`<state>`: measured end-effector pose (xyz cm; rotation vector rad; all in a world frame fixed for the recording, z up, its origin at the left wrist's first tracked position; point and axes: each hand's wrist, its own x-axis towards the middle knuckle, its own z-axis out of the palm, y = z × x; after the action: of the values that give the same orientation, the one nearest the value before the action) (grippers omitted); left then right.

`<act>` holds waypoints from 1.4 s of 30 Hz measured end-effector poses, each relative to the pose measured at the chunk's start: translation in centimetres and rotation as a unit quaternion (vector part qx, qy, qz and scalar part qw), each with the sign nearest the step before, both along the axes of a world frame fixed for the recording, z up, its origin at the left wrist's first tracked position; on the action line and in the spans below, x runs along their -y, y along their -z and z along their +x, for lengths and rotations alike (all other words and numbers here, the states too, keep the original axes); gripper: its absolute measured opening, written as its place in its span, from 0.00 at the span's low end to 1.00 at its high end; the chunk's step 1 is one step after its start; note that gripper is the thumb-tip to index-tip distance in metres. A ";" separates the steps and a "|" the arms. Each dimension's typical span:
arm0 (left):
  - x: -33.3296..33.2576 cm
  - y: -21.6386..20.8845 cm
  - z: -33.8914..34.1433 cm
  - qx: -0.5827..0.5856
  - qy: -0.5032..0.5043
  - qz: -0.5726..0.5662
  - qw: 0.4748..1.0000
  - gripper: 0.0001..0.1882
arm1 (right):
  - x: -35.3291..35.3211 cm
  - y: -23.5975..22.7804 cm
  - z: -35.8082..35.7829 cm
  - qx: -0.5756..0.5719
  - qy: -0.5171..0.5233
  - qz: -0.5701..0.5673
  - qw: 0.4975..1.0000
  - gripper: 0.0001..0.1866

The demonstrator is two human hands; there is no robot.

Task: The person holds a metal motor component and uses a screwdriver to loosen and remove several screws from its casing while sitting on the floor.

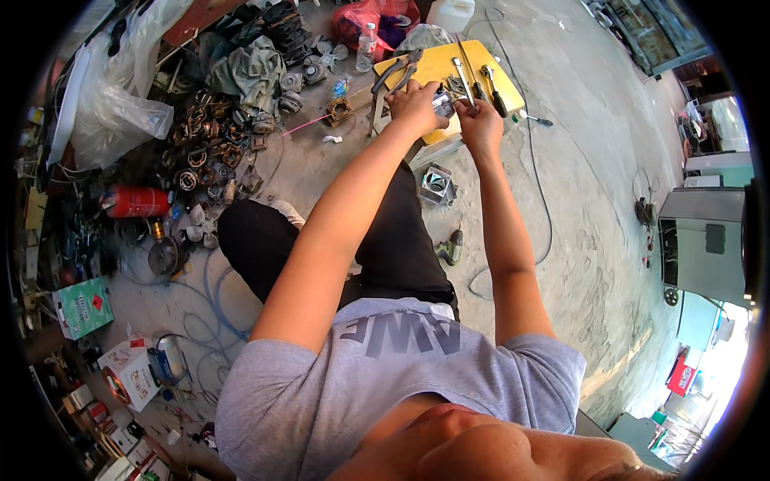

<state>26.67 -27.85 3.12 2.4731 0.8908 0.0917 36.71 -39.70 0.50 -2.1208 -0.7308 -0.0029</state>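
left hand (417, 108) gripping metal part (443, 103) | right hand (481, 127) fingertips together at silver tool (464, 80), hold unclear | pliers (399, 69) just beyond left hand | yellow table (435, 64) below both

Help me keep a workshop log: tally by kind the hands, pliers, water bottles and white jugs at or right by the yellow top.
Hands: 2 (left hand, right hand)
Pliers: 1
Water bottle: 1
White jug: 1
Total: 5
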 end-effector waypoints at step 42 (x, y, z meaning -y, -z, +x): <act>0.2 0.5 0.2 0.026 -0.013 -0.039 0.999 0.44 | 0.2 0.2 0.6 0.010 0.010 -0.093 0.996 0.20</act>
<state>26.86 -28.07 2.58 2.3768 0.8874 0.1271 37.32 -39.91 0.29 -2.3075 -0.7467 0.0336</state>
